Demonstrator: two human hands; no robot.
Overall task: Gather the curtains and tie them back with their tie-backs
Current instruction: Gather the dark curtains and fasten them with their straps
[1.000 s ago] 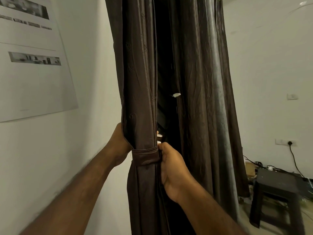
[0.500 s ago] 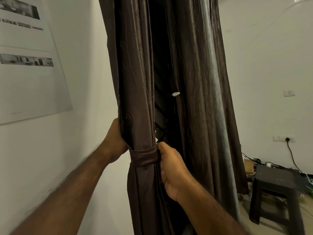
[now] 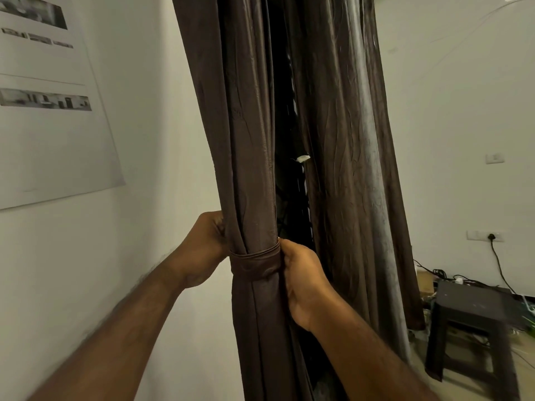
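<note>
At frame centre, the left hand grips the gathered curtain while the right hand grips the tie-back wrapped round it.

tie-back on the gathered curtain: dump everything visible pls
The tie-back is a flat band of the same dark brown, slightly shiny fabric as the left curtain, with a hemmed upper edge. It wraps round the front of that gathered curtain, cinching it into a narrow bundle. The left hand clasps the bundle at the band's left end, fingers hidden behind the cloth; the right hand grips its right end. Any fastening is out of sight.
</note>
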